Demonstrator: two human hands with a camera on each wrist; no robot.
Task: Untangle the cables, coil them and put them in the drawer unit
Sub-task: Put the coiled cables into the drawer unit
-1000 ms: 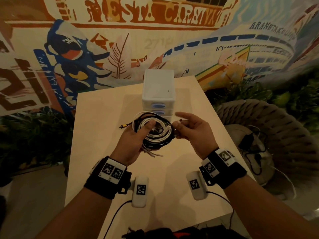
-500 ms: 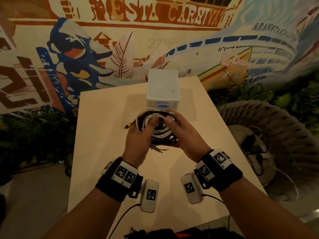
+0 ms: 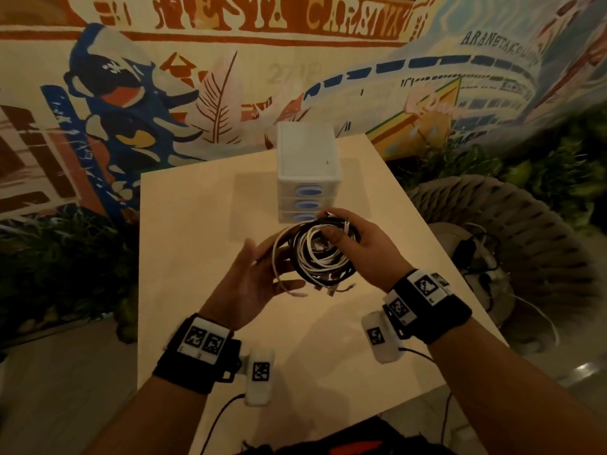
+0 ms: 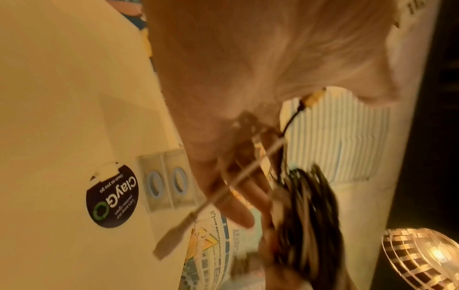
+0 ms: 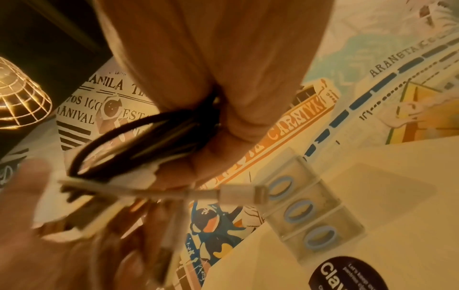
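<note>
A coiled bundle of black and white cables [image 3: 315, 254] hangs above the table, just in front of the white drawer unit [image 3: 307, 165]. My right hand [image 3: 358, 244] grips the bundle's right side, thumb across the coils and fingers curled over the top. My left hand [image 3: 262, 267] lies with straight fingers against the bundle's left side. Loose plug ends dangle below the coil. The unit's three drawers with blue oval handles are closed. The right wrist view shows the bundle [image 5: 139, 137], a white connector [image 5: 238, 194] and the drawer unit [image 5: 305, 212]. The blurred left wrist view shows the bundle [image 4: 310, 206].
The pale table [image 3: 197, 224] bears a round black sticker [image 4: 111, 196]. To the right stands a woven chair [image 3: 525, 241] with more cables [image 3: 476, 257] on its seat. Plants line the floor on the left, and a painted wall rises behind the table.
The bundle passed from my left hand to my right. The left hand let go and straightened beside it. The right hand, which pinched a cable end before, now wraps the coil.
</note>
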